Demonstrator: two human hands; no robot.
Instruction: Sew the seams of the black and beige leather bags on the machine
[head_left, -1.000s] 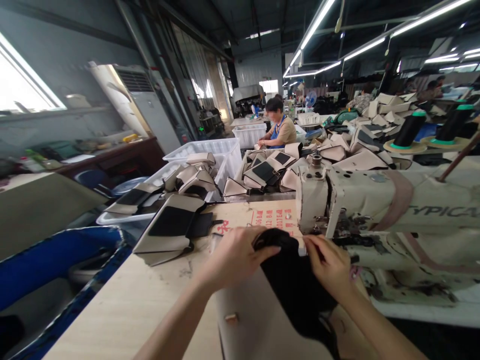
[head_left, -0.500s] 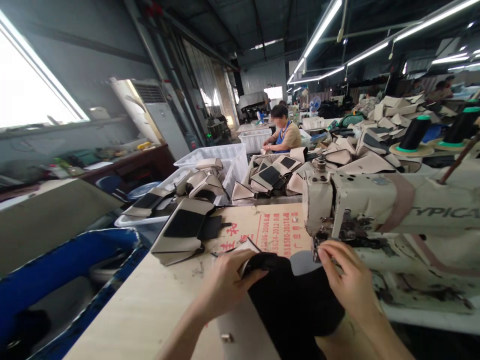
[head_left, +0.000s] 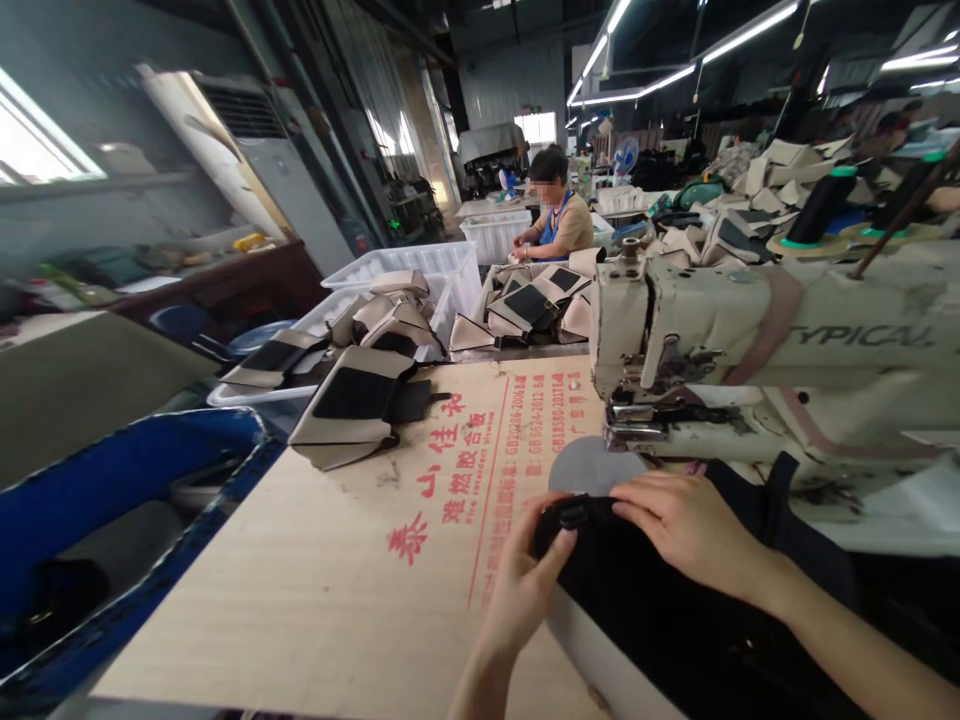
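Note:
My left hand [head_left: 525, 585] and my right hand [head_left: 686, 525] both grip the edge of a black fabric piece [head_left: 652, 600] that lies on the plywood table [head_left: 322, 590]. The left fingers pinch its near left edge; the right fingers press down on its top edge. Just behind the hands stands a cream sewing machine [head_left: 750, 340], its needle area [head_left: 630, 420] a little above and beyond the fabric. A grey round patch [head_left: 589, 465] shows on the table under the machine head.
A beige and black shoe upper [head_left: 352, 410] lies on the table's far left. White crates [head_left: 405, 280] and heaps of similar uppers [head_left: 532, 305] sit behind. A blue bin [head_left: 112, 500] stands at left. A seated person [head_left: 559, 220] works farther back. Thread cones [head_left: 821, 205] stand on the right.
Both hands have drawn the black fabric back from under the machine head toward me. The view has tilted down, showing more of the printed plywood.

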